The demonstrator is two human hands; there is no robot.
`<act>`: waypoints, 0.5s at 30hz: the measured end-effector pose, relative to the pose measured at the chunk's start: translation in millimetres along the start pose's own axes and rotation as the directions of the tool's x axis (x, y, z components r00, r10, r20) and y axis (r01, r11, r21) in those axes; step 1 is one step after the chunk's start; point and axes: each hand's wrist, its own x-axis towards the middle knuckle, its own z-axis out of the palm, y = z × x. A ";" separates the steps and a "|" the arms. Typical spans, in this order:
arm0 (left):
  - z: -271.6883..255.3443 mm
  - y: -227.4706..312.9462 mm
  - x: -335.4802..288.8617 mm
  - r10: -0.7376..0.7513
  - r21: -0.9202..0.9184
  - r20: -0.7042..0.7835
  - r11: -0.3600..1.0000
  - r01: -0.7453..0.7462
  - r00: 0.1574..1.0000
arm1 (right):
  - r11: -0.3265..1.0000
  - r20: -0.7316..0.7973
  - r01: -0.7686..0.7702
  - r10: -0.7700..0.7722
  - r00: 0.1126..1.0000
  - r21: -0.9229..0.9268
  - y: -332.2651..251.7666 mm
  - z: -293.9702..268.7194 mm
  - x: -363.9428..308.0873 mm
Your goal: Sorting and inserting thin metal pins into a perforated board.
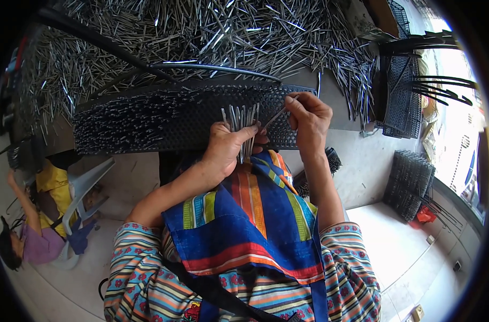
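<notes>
My left hand (228, 145) is closed around a bundle of thin metal rods (243, 118), which stand roughly upright in the grip. To its right, my right hand (310, 119) pinches a single thin rod (276, 116) by its upper end, tilted down toward the bundle. Both hands are over the near edge of a long dark perforated tray (204, 126). Its left part is packed with upright rods (127, 121), while bare holes show in the middle and on the right. Whether the single rod's lower end touches the left fingers I cannot tell.
Behind the tray lies a wide heap of loose rods (212, 40). A dark bar (217, 68) crosses between heap and tray. More perforated trays (400, 91) stand at the right, and stacked dark bundles (408, 185) sit on the floor. Another person (40, 236) sits at the far left.
</notes>
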 end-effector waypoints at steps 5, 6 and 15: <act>4.3 -4.1 3.8 0.050 0.071 0.108 0.996 -0.058 0.993 | 0.968 0.183 -0.245 0.251 0.951 -0.057 5.6 3.1 1.6; 5.3 -4.4 4.6 0.065 0.076 0.126 0.994 -0.075 0.990 | 0.963 0.204 -0.247 0.264 0.943 -0.103 7.1 3.2 0.2; 4.1 -1.1 5.9 0.027 0.128 -0.016 0.991 -0.024 1.000 | 0.953 -0.174 0.259 -0.231 0.957 0.159 11.6 -14.3 5.9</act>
